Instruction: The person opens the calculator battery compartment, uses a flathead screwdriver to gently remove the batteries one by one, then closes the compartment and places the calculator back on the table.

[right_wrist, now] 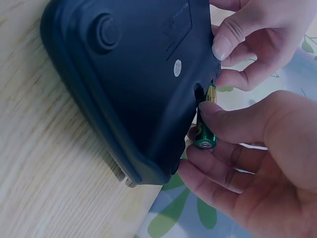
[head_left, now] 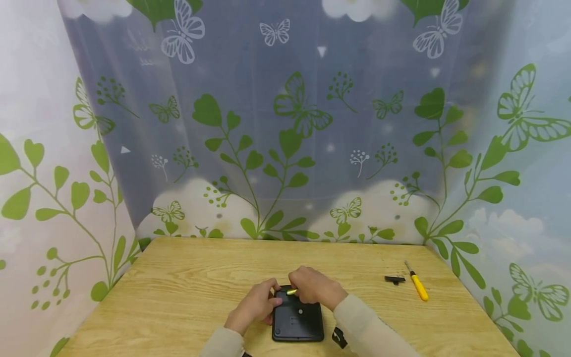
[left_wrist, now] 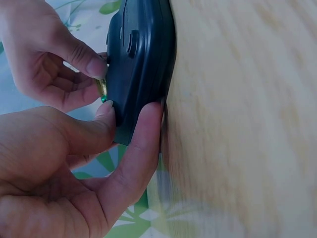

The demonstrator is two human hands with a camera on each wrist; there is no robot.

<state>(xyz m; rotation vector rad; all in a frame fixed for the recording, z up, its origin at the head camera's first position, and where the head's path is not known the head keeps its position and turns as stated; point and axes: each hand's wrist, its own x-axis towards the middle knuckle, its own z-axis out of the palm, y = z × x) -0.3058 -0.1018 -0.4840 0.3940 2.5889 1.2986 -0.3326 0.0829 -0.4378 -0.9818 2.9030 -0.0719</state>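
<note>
A black flat device point(head_left: 298, 325) with round rubber feet and a small pale round sticker lies underside up on the table. In the right wrist view it looks like the back of a calculator. My left hand point(head_left: 254, 305) grips its far left corner, thumb on top and a finger along the side in the left wrist view. My right hand point(head_left: 316, 287) pinches a green and gold battery point(right_wrist: 205, 131) between thumb and fingers. The battery is at a dark slot point(right_wrist: 198, 92) near the device's far edge. Part of the slot is hidden by the battery and fingers.
On the right side of the wooden table point(head_left: 178, 277) lies a screwdriver point(head_left: 418, 286) with a yellow handle. Beside it is a small black plastic piece point(head_left: 394, 280), with some tiny bits nearby. A patterned curtain point(head_left: 267, 148) hangs behind the table.
</note>
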